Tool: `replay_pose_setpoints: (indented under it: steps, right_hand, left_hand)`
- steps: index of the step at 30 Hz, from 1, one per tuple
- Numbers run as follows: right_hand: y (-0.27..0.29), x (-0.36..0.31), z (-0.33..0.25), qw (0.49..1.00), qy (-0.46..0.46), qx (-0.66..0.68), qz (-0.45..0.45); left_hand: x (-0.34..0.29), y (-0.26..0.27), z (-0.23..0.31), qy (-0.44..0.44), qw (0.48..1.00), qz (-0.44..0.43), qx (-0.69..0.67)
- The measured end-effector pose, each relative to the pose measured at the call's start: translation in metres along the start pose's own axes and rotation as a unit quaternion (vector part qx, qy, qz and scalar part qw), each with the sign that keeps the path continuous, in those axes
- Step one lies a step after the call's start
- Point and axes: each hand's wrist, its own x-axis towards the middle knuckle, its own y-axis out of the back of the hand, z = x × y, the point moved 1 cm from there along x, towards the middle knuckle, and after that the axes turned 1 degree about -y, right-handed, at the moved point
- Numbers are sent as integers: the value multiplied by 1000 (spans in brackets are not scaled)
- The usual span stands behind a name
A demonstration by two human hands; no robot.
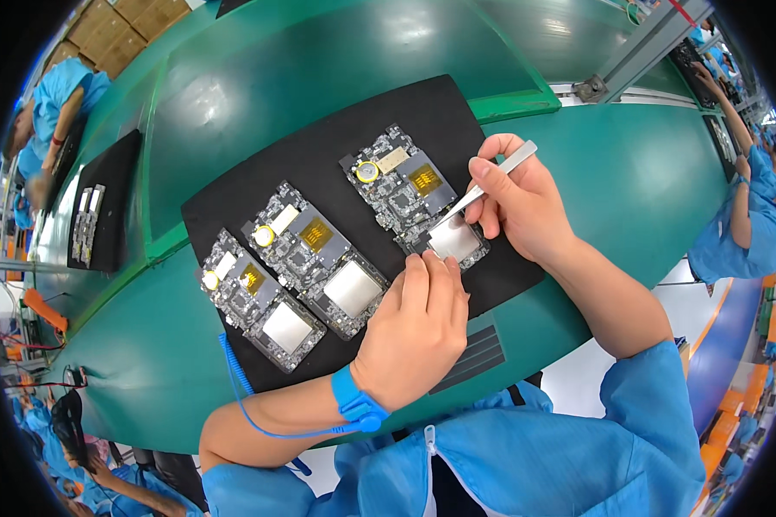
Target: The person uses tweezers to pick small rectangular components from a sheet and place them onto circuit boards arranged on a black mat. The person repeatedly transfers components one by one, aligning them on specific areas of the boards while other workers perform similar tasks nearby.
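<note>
On a black mat (444, 108) lie three circuit boards, each with a yellow-ringed coin cell, an amber patch and a silver metal cover. My right hand (530, 207) pinches metal tweezers (510, 164), their tips down at the upper edge of the metal cover (454, 241) on the rightmost circuit board (398, 201). Fingers bunched and bent, my left hand (418, 332) presses at the near left edge of that same board. The middle circuit board (286, 233) and the leftmost circuit board (250, 306) lie untouched to the left.
A blue wrist strap (347, 392) with a coiled cord (233, 362) circles my left wrist. The green bench (319, 56) spreads around the mat. Another mat with boards (86, 220) lies at far left. A metal post (647, 52) stands at upper right; co-workers in blue sit on both sides.
</note>
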Motion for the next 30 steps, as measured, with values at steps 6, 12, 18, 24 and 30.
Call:
replay_pose_setpoints:
  steps: [6, 12, 18, 24, 30]
  right_hand:
    - [0, 1, -1, 999, -11, -34, -9]
    - [0, 3, 1, 999, -1, -33, -1]
    - [0, 3, 1, 999, 2, -32, 2]
    - [0, 2, 2, 1000, 7, -26, 1]
    - [0, 2, 1, 1000, 6, -25, 3]
  left_hand:
    - [-1, 2, -1, -9, 1000, -11, 6]
    - [-1, 2, -3, -18, 1000, -24, 3]
    - [-1, 2, -4, -20, 999, -25, -1]
    - [0, 3, -4, -22, 999, -31, -4]
    - [0, 4, -4, -24, 999, -32, -8]
